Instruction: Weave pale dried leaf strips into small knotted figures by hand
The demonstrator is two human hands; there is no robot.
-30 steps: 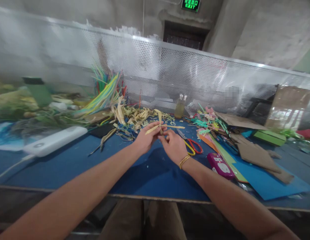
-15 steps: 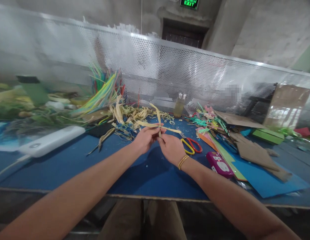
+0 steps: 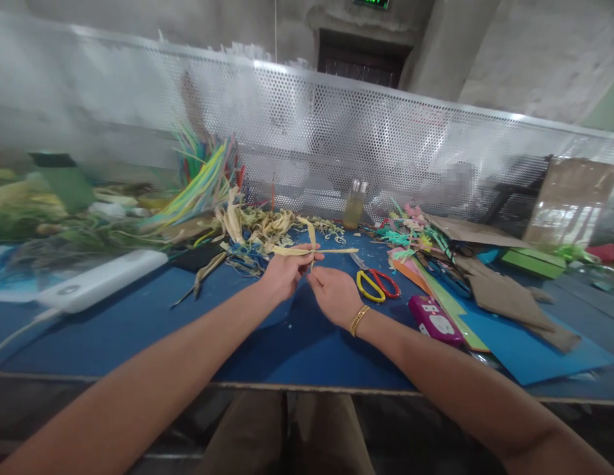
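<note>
Pale yellow dried husk strips [image 3: 337, 251] cross one another above the blue table, one arm standing up, one pointing left and one right. My left hand [image 3: 287, 272] is closed, pinching them close to where they cross. Just below the crossing, my right hand [image 3: 335, 295] has its fingers pressed together on the strip's lower end, which they mostly hide. A gold bracelet [image 3: 359, 320] circles the right wrist. Beside that hand lie scissors [image 3: 377, 285] with one yellow and one red handle.
Behind the hands lies a heap of dried husks [image 3: 257, 224], near a glass bottle [image 3: 355, 206]. A white power device [image 3: 103, 280] is at left. Right of the scissors are a purple box-like device [image 3: 434, 320], coloured paper [image 3: 529, 353] and brown card [image 3: 510, 300]. A perforated metal screen [image 3: 297, 132] closes the back.
My right hand has drawn slightly down and left, away from the crossing, along the lower strip. My left hand keeps its pinch. The view has tilted a little downward.
</note>
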